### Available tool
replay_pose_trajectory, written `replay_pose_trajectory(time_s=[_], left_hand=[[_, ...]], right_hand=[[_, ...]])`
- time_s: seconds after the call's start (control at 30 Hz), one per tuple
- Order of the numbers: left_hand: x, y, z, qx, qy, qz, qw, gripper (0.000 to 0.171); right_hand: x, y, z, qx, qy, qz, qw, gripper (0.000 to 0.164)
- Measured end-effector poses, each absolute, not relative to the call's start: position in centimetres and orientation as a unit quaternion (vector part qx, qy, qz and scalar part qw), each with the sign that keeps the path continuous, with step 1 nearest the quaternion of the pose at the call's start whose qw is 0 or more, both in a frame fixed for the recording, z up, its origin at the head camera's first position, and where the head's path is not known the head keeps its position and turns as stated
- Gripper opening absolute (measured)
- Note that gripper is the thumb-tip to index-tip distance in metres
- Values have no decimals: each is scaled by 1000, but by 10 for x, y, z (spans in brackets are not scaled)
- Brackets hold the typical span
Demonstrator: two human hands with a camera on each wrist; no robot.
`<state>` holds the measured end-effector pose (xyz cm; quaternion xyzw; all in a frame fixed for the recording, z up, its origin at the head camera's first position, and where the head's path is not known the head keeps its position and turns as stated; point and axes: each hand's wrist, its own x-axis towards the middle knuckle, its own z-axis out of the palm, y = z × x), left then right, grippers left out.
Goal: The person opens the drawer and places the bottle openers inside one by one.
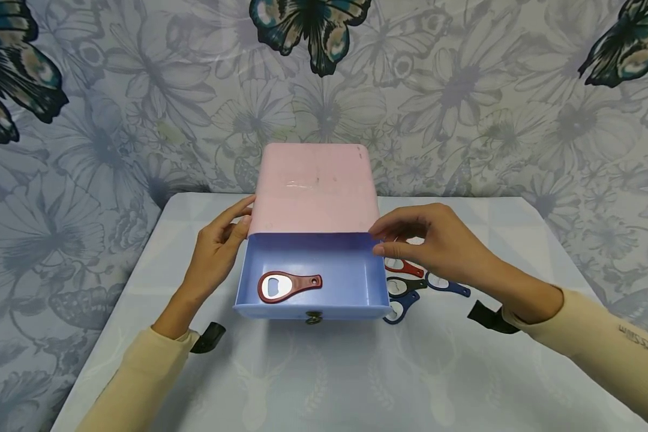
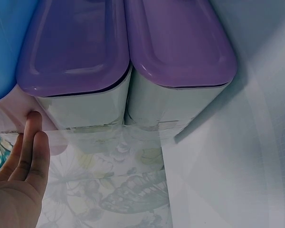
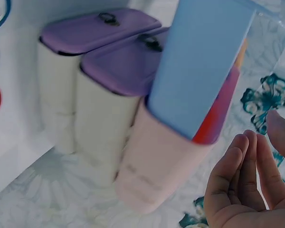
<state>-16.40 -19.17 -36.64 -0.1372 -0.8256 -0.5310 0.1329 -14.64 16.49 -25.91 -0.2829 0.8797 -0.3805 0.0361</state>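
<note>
A pink drawer unit (image 1: pixel 315 186) has its light blue drawer (image 1: pixel 335 264) pulled out. A dark red bottle opener (image 1: pixel 299 281) lies inside the drawer, toward the left. My left hand (image 1: pixel 216 249) rests its fingers against the left side of the pink unit; in the left wrist view these fingers look nearly straight. My right hand (image 1: pixel 429 237) hovers by the drawer's right edge, fingers loosely bent and nothing between them. In the right wrist view the hand (image 3: pixel 249 185) is apart from the blue drawer (image 3: pixel 199 66).
Several bottle openers (image 1: pixel 405 286) with red, dark and blue handles lie on the table right of the drawer. Below the pink unit, two more units with purple drawers (image 2: pixel 180 42) are stacked. Patterned wallpaper (image 1: pixel 459 90) rises behind the white table (image 1: pixel 324 384).
</note>
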Motion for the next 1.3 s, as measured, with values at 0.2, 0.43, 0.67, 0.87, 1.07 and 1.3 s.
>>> replay_pose_trajectory(time_s=[0.2, 0.43, 0.67, 0.87, 1.07, 1.3], left_hand=[[-165, -192, -367, -136, -828, -528, 133, 43], [-165, -192, -367, -136, -825, -532, 132, 42], [-164, -192, -366, -140, -823, -535, 132, 43], [-164, -192, -367, -138, -823, -536, 128, 42], [-164, -191, -367, -138, -824, -536, 125, 43], [-164, -191, -367, -136, -824, -535, 128, 42]], right_hand=[[-149, 185, -266, -235, 900, -366, 27, 22], [-155, 208, -282, -195, 912, -360, 32, 24], [-162, 236, -305, -156, 916, -365, 54, 28], [-166, 261, -330, -131, 923, -356, 61, 29], [-171, 284, -354, -101, 937, -329, 63, 36], [-176, 309, -382, -66, 944, -311, 88, 45]])
